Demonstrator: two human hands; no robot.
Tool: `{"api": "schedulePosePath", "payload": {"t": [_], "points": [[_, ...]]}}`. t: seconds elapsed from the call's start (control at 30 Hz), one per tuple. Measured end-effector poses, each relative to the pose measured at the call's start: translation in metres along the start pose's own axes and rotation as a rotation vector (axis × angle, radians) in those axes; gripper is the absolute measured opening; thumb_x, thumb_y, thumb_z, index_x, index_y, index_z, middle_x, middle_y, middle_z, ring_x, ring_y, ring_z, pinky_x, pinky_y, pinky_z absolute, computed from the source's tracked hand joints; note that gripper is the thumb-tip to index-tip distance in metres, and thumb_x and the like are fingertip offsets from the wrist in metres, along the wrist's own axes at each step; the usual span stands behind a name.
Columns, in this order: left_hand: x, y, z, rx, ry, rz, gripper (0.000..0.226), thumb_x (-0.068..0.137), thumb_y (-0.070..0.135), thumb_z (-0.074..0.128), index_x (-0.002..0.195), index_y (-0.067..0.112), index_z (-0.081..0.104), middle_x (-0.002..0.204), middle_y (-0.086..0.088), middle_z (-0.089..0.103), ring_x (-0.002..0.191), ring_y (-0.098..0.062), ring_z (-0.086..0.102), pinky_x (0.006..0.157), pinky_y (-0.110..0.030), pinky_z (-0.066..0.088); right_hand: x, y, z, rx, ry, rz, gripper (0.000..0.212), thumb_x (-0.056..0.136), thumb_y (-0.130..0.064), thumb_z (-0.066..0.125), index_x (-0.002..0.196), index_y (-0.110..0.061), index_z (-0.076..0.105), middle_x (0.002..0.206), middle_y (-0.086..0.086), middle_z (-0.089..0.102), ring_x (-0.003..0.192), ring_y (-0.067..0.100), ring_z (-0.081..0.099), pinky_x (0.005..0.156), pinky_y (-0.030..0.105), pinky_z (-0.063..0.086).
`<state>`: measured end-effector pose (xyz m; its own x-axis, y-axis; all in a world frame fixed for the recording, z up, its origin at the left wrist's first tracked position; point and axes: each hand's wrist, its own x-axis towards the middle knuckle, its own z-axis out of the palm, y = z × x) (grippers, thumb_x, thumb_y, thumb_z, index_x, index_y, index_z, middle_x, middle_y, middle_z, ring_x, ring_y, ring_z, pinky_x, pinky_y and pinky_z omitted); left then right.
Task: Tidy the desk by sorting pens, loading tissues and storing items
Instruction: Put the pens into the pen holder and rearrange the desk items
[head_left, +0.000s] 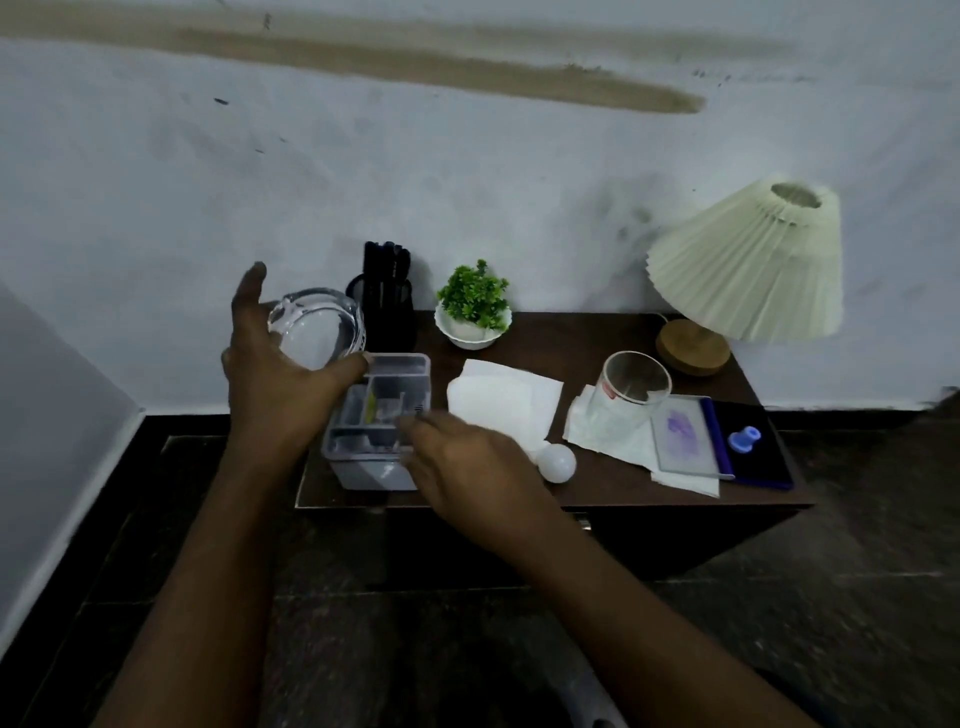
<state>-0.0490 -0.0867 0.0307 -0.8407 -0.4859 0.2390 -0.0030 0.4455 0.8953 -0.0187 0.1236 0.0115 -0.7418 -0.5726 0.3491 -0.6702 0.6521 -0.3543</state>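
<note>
Nearest, two bare forearms reach over the dark floor to the bench. The right hand hovers at the near right edge of a grey compartmented organizer, its fingers drawn loosely together over the box; whether they pinch anything I cannot tell. The left hand holds a clear glass bowl above the organizer's far left corner, fingers spread wide around its rim. Just right of the organizer lie white tissues and a white bulb. Further right, a glass jar stands on more tissue beside a blue-edged pad. Along the wall stand a black pen holder full of dark pens, a small plant and a pleated lamp.
</note>
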Motion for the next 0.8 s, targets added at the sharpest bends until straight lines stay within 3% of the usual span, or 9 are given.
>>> {"api": "schedulePosePath", "payload": {"t": [0.13, 0.2, 0.27, 0.37, 0.43, 0.53, 0.6, 0.73, 0.8], "points": [[-0.011, 0.029, 0.021, -0.044, -0.094, 0.097, 0.122, 0.054, 0.046, 0.095, 0.147, 0.069, 0.020, 0.142, 0.005, 0.052, 0.134, -0.024, 0.053, 0.109, -0.051, 0.049, -0.012, 0.055, -0.061, -0.070, 0.383, 0.167, 0.012, 0.092, -0.013, 0.066, 0.101, -0.008, 0.071, 0.098, 0.011, 0.070, 0.087, 0.032, 0.066, 0.073, 0.046, 0.055], [-0.021, 0.041, 0.035, -0.072, -0.169, 0.162, 0.122, 0.056, 0.043, 0.096, 0.149, 0.064, 0.021, 0.141, 0.006, 0.057, 0.128, -0.015, 0.060, 0.104, -0.031, 0.054, -0.028, 0.091, -0.085, -0.155, 0.438, 0.299, 0.016, 0.091, -0.018, 0.068, 0.104, -0.009, 0.070, 0.106, 0.010, 0.069, 0.098, 0.032, 0.062, 0.084, 0.047, 0.050], [-0.036, 0.052, 0.051, -0.088, -0.266, 0.216, 0.123, 0.059, 0.039, 0.098, 0.154, 0.056, 0.020, 0.146, 0.005, 0.056, 0.127, -0.010, 0.061, 0.098, -0.020, 0.054, -0.044, 0.118, -0.094, -0.137, 0.386, 0.402, 0.039, 0.091, -0.032, 0.072, 0.124, -0.013, 0.064, 0.125, 0.008, 0.063, 0.118, 0.029, 0.054, 0.103, 0.042, 0.042], [-0.066, 0.063, 0.078, -0.056, -0.376, 0.269, 0.130, 0.061, 0.037, 0.097, 0.158, 0.053, 0.011, 0.146, 0.007, 0.052, 0.133, -0.013, 0.054, 0.109, -0.038, 0.050, -0.059, 0.138, -0.087, 0.049, 0.272, 0.502, 0.081, 0.084, -0.045, 0.080, 0.151, -0.024, 0.041, 0.152, 0.004, 0.043, 0.140, 0.021, 0.034, 0.113, 0.038, 0.029], [-0.084, 0.069, 0.096, -0.047, -0.429, 0.286, 0.127, 0.061, 0.040, 0.095, 0.158, 0.051, 0.013, 0.137, 0.013, 0.054, 0.132, -0.010, 0.053, 0.109, -0.036, 0.048, -0.060, 0.146, -0.077, 0.166, 0.207, 0.543, 0.097, 0.079, -0.044, 0.085, 0.157, -0.023, 0.031, 0.158, 0.005, 0.036, 0.145, 0.021, 0.033, 0.118, 0.039, 0.030], [-0.102, 0.071, 0.114, -0.012, -0.581, 0.271, 0.113, 0.060, 0.043, 0.095, 0.150, 0.048, 0.027, 0.136, 0.013, 0.054, 0.129, -0.014, 0.055, 0.107, -0.042, 0.050, -0.058, 0.151, -0.067, 0.295, 0.246, 0.583, 0.086, 0.082, -0.032, 0.085, 0.153, -0.018, 0.039, 0.149, 0.007, 0.046, 0.135, 0.018, 0.047, 0.114, 0.040, 0.041], [-0.110, 0.066, 0.121, -0.023, -0.704, 0.246, 0.101, 0.058, 0.045, 0.095, 0.140, 0.048, 0.036, 0.129, 0.019, 0.057, 0.121, -0.008, 0.061, 0.101, -0.041, 0.055, -0.054, 0.151, -0.068, 0.319, 0.346, 0.588, 0.073, 0.082, -0.029, 0.084, 0.145, -0.017, 0.049, 0.138, 0.004, 0.056, 0.125, 0.017, 0.055, 0.106, 0.041, 0.048], [-0.138, 0.057, 0.140, 0.067, -0.845, 0.258, 0.101, 0.056, 0.051, 0.092, 0.140, 0.049, 0.036, 0.130, 0.019, 0.059, 0.121, -0.004, 0.058, 0.101, -0.035, 0.055, -0.050, 0.149, -0.102, 0.458, 0.643, 0.568, 0.074, 0.078, -0.040, 0.085, 0.140, -0.023, 0.049, 0.125, -0.001, 0.061, 0.109, 0.004, 0.064, 0.081, 0.009, 0.052], [-0.150, 0.056, 0.153, 0.146, -0.796, 0.325, 0.104, 0.057, 0.058, 0.088, 0.145, 0.048, 0.033, 0.136, 0.020, 0.054, 0.127, -0.006, 0.049, 0.112, -0.035, 0.042, -0.055, 0.148, -0.123, 0.440, 0.779, 0.550, 0.075, 0.077, -0.049, 0.084, 0.139, -0.030, 0.047, 0.123, -0.004, 0.061, 0.101, -0.003, 0.065, 0.074, 0.007, 0.051]]}}
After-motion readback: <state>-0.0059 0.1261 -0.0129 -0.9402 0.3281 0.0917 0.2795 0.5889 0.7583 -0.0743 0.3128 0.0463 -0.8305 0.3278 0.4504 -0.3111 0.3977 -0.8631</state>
